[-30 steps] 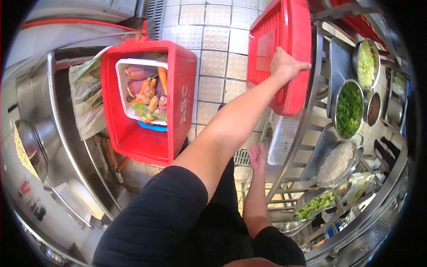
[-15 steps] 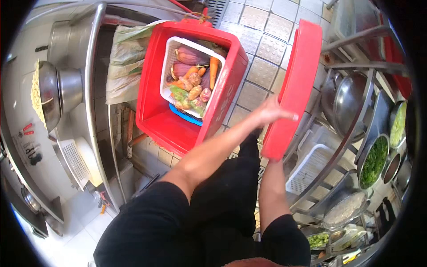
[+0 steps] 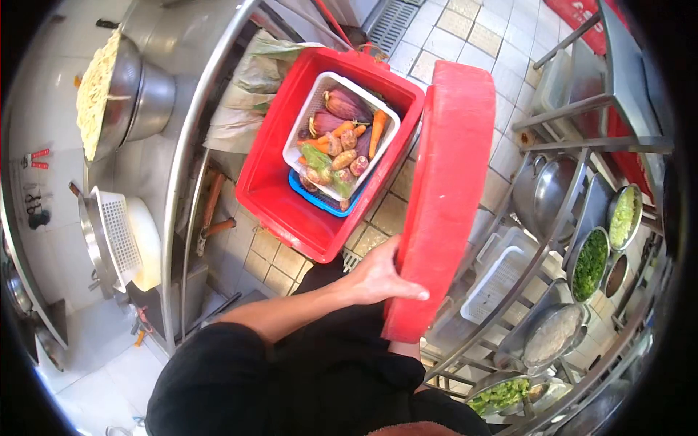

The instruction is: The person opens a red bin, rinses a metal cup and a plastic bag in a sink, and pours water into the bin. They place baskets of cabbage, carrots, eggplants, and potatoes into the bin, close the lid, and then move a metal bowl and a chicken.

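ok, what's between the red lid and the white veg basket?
Head view: only the right wall of the red crate separates the red lid, held by the left hand, from the white basket.

We see a tiled floor (image 3: 502,156) carrying an open red plastic crate (image 3: 280,192), set against the edge of a steel counter (image 3: 185,138); a steel wire rack (image 3: 552,211) stands opposite.

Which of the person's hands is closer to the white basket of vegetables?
Left. The left hand grips the red lid just below the red crate holding the white basket; the right hand is hidden behind the lid's lower end.
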